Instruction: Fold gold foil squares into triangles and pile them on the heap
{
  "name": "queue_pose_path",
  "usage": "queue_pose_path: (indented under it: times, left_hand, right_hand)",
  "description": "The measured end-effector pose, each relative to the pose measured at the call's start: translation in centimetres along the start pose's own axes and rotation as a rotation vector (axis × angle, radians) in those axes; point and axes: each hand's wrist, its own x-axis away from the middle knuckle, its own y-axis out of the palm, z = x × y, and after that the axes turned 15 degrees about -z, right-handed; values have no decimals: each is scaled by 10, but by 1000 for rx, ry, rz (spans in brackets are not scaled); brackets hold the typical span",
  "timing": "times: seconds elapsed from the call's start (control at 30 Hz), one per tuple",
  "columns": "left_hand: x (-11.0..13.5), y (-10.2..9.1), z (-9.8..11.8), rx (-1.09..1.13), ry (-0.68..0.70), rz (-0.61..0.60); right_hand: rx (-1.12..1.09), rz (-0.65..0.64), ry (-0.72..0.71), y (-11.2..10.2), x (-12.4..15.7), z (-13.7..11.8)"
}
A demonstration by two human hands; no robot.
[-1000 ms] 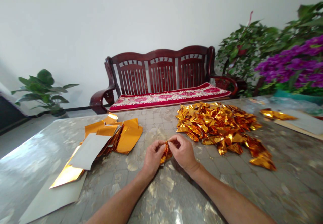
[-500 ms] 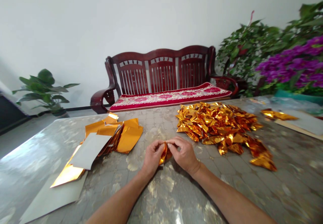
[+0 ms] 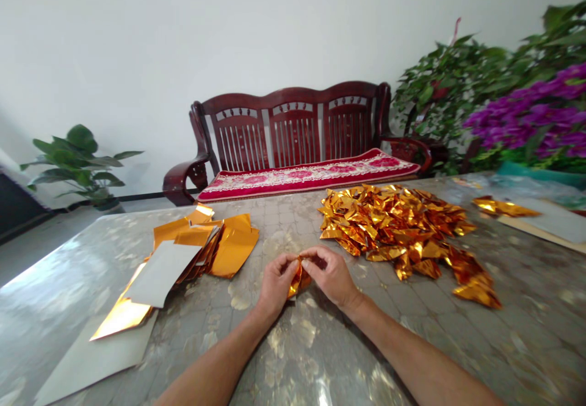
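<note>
The left hand (image 3: pixel 276 282) and right hand (image 3: pixel 332 276) are pinching a small gold foil piece (image 3: pixel 298 278) between their fingertips above the table (image 3: pixel 293 357); flat gold sheets (image 3: pixel 208 244) are lying left of the grip, a heap of folded foil pieces (image 3: pixel 398 223) right of it

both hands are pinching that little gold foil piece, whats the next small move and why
Probably press the fold tight between the fingertips. The left hand and right hand both pinch the foil piece just above the table, and it looks bunched rather than creased flat, unlike the folded pieces in the pile just beyond the right hand.
</note>
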Motion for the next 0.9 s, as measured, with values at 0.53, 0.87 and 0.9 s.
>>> queue_pose_path:
  times: [0.53, 0.87, 0.9]
  left_hand:
    - [-2, 0, 1, -5, -37, 20]
    - [-1, 3, 4, -11, -47, 43]
    - [-1, 3, 3, -12, -46, 40]
  right_hand:
    - [205, 24, -40, -3, 1, 0]
    - [467, -7, -39, -4, 2, 0]
    - [473, -14, -40, -5, 2, -1]
